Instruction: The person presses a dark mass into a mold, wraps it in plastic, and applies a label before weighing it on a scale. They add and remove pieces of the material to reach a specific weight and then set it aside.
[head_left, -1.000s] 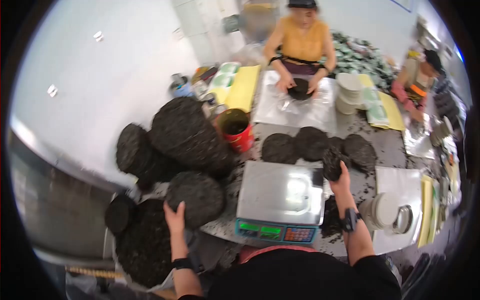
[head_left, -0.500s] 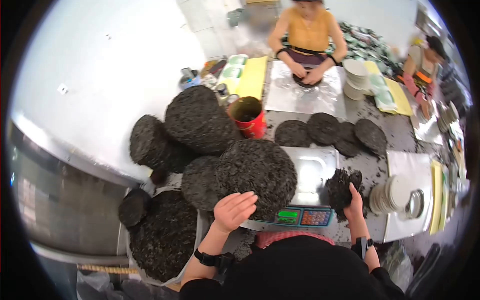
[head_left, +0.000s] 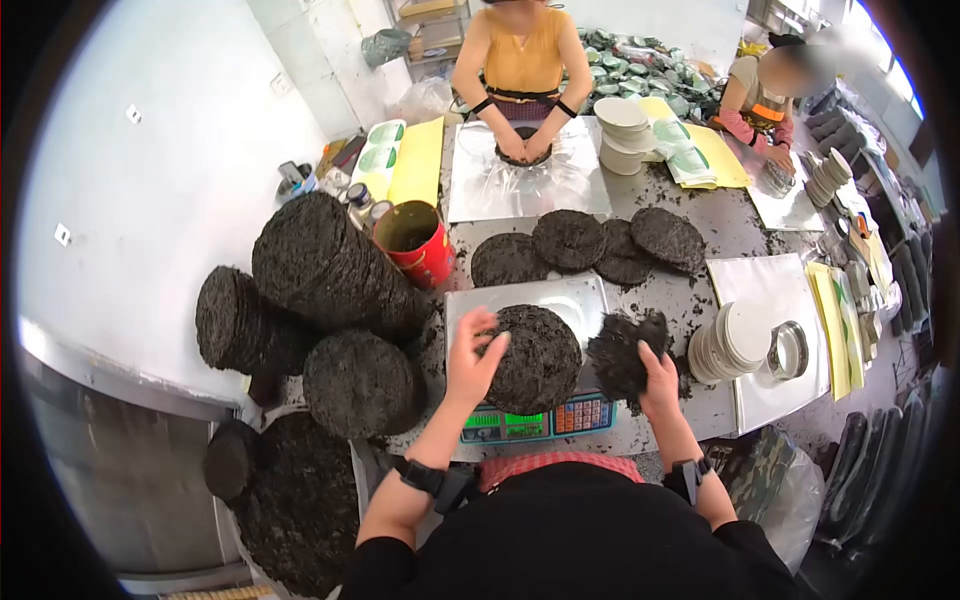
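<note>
A dark round cake of pressed leafy material that looks like dried seaweed (head_left: pixel 537 365) sits on the metal pan of a digital scale (head_left: pixel 462 305). My left hand (head_left: pixel 470 358) is at the cake's left edge, with fingers and thumb apart; whether it touches the cake is hard to tell. In my right hand (head_left: pixel 658 380), just right of the scale, is a ragged loose clump of the same dried seaweed (head_left: pixel 620 360), pinched between thumb and fingers. The green display and keypad (head_left: pixel 583 413) show at the scale's front, partly behind the cake.
Several seaweed cakes (head_left: pixel 568 240) lie behind the scale. Tall stacks (head_left: pixel 320 250) and a red bucket (head_left: pixel 425 255) stand to the left, above a full sack (head_left: pixel 300 500). White discs (head_left: pixel 735 340) and a metal ring (head_left: pixel 788 350) are right. Two co-workers face other work spots.
The view has shifted. The seaweed cake looks smaller now and lies on the scale pan. My left hand has gone from lying flat against the cake to spread fingers; the right keeps its clump.
</note>
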